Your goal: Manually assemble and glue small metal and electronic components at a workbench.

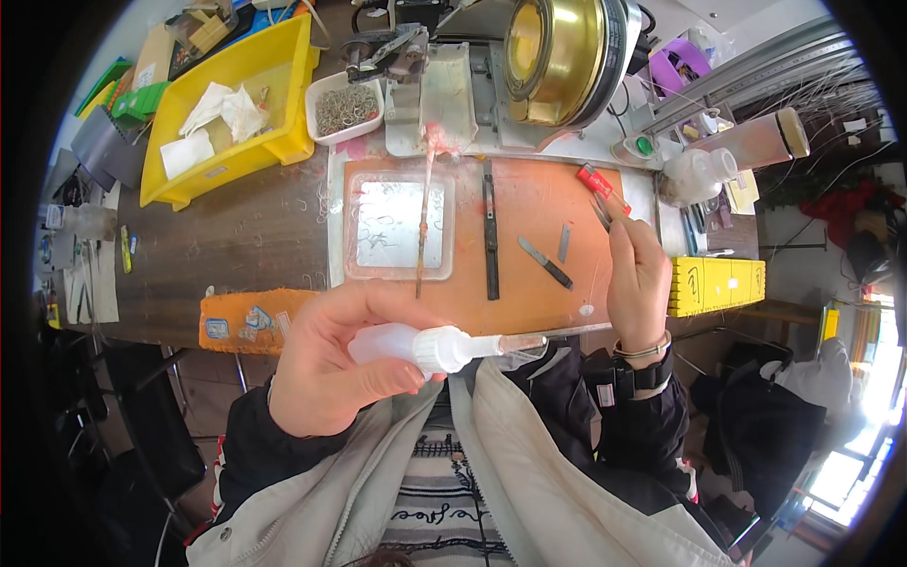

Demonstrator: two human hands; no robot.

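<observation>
My left hand (326, 364) is closed round a white plastic squeeze bottle (385, 348) with a ribbed collar and a long narrow nozzle. The bottle lies sideways in front of my chest, its clear tip pointing right. My right hand (639, 274) is over the right side of the orange work mat (529, 213), fingers bent together. At its fingertips a thin grey piece shows, too small to name. Just beyond them lies a red, slim object (595, 180). Left of this hand are a small knife (545, 262) and a loose grey blade (564, 243).
A clear square tray (392, 227) holds small wire pieces, with a thin stained stick across it. Beside it lies a black bar (489, 227). Behind stand a white tub of metal rings (347, 106), a yellow bin (236, 156) and a brass-coloured machine drum (553, 61). A yellow box (718, 286) sits right.
</observation>
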